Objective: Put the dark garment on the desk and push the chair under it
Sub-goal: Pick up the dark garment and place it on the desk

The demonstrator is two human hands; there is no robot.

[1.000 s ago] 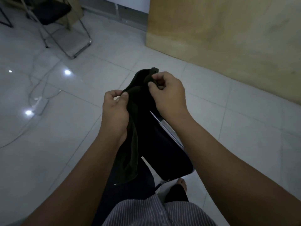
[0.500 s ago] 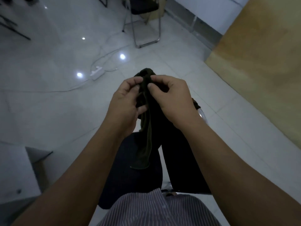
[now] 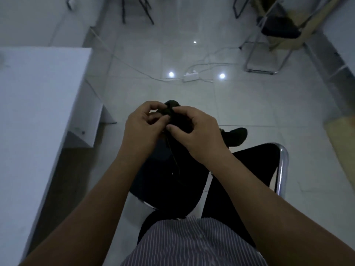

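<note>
Both hands meet in the middle of the view, pinching the top of the dark garment (image 3: 171, 110) between them. The left hand (image 3: 143, 129) has its fingers curled and its thumb pressed onto the cloth from the left; the right hand (image 3: 197, 131) is closed on the same bunched edge from the right, thumb pointing toward the left hand. The two hands are just beside each other, nearly touching at the fingertips. From that grip the garment hangs down in a narrow fold over the seat of the chair (image 3: 281, 166), whose chrome frame curves along the right side of the dark seat. Another piece of dark cloth pokes out past the right wrist, above the chair's far edge; whether it belongs to the same garment cannot be told in this dim light.

The white table (image 3: 38, 104) fills the left side of the scene, well apart from the hands, with the garment not on it. The chair stands out on the tiled floor (image 3: 249, 104), to the right of the table and not under it. Farther off on the floor lies a white power strip (image 3: 190, 76) with cables running from it, and a second chair (image 3: 269, 45) with a metal frame stands at the far right. A striped shirt (image 3: 192, 244) shows at the near edge
</note>
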